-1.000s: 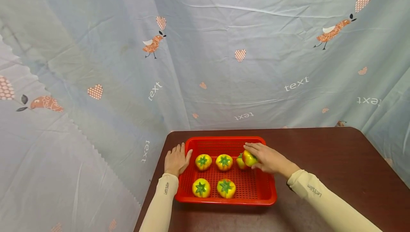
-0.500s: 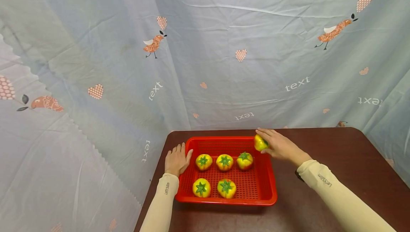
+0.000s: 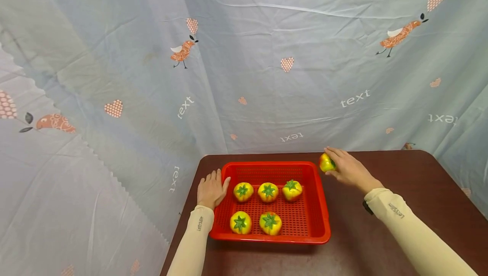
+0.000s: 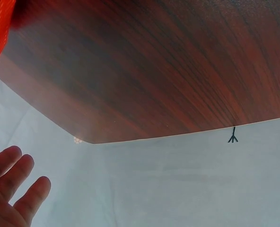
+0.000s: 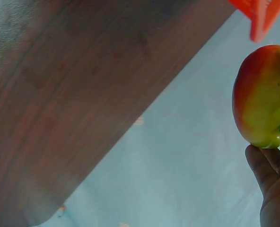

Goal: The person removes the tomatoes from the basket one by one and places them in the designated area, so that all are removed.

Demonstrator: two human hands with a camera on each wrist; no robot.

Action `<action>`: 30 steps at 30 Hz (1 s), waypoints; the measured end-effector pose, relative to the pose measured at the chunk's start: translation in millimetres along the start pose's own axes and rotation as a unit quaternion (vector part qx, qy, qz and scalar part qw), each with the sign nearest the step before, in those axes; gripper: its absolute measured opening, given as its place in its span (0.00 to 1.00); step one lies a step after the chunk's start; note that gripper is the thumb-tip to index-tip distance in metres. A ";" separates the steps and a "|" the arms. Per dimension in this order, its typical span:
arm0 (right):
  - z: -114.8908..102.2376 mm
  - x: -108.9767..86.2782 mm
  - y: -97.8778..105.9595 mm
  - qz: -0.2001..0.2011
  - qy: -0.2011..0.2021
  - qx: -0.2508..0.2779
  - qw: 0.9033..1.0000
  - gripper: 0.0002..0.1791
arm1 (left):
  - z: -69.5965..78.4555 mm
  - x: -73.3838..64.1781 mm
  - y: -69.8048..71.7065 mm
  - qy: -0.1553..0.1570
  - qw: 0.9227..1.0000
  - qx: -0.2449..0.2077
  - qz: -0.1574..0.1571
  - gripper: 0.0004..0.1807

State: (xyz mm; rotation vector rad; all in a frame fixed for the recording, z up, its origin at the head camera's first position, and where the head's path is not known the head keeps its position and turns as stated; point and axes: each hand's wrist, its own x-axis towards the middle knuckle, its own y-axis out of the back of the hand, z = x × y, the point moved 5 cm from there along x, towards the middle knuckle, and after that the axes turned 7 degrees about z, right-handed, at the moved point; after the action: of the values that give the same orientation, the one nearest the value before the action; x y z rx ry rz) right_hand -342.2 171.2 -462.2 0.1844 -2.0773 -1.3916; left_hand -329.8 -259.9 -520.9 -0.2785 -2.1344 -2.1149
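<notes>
In the head view my right hand (image 3: 350,171) grips a shiny yellow-red tomato (image 3: 326,163) between thumb and fingers, just beyond the right back corner of the red plastic basket (image 3: 322,208). The right wrist view shows the same tomato (image 5: 263,97) close up, its green leafy top partly cut off by the frame edge. At the basket's left rim lies my left hand (image 3: 211,190), palm down with fingers extended, its thumb by the rim. Inside the basket sit several more tomatoes (image 3: 268,192) with green star-shaped tops, three in the back row and two in front.
The basket stands on a dark red-brown wood-grain table (image 3: 385,195), towards its left side. Behind and to the left hangs a pale blue-grey curtain (image 3: 251,56) printed with birds and hearts. The tabletop extends to the right of the basket.
My right hand has lifted the tomato from the basket's right back area and carried it right and backward past the rim. My left hand has stayed in place.
</notes>
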 end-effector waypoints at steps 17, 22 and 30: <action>32.7 -29.1 -27.3 -0.049 -0.072 0.008 0.996 0.41 | 0.9 0.4 -1.3 0.001 1.000 -0.003 -0.013 0.39; 34.7 -33.8 -32.6 -0.042 -0.065 0.005 0.997 0.40 | 1.2 1.6 -0.2 -0.003 1.000 -0.001 -0.017 0.39; 33.5 -41.8 -40.3 -0.044 -0.053 0.001 0.998 0.40 | 1.8 2.9 3.2 -0.034 0.999 0.002 -0.014 0.38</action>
State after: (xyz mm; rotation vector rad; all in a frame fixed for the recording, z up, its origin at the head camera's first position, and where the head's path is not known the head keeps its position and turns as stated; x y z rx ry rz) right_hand -336.6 198.4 -523.2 0.2094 -2.1808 -1.4822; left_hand -331.9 -258.0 -517.1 -0.3261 -2.1923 -2.1449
